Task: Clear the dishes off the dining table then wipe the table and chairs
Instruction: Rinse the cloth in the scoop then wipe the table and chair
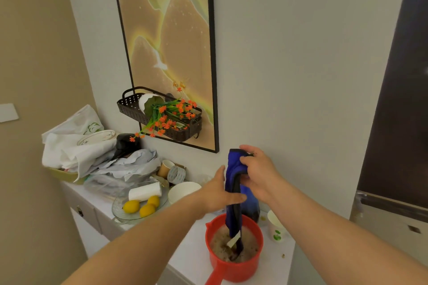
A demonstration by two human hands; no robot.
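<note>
A wet blue cloth hangs down into a red ladle-shaped pot filled with foamy brown water. My right hand grips the cloth's top end, fingers curled round it. My left hand wraps the cloth's middle from the left, thumb up and fingers round the fabric. The cloth's lower tip with a white tag dips into the water. The pot stands on a white sideboard against the wall.
On the sideboard lie a white bowl, a glass plate with three lemons and a paper roll, paper cups, tape, crumpled bags and clothes. A small white cup stands right of the pot. A black wall basket holds orange flowers.
</note>
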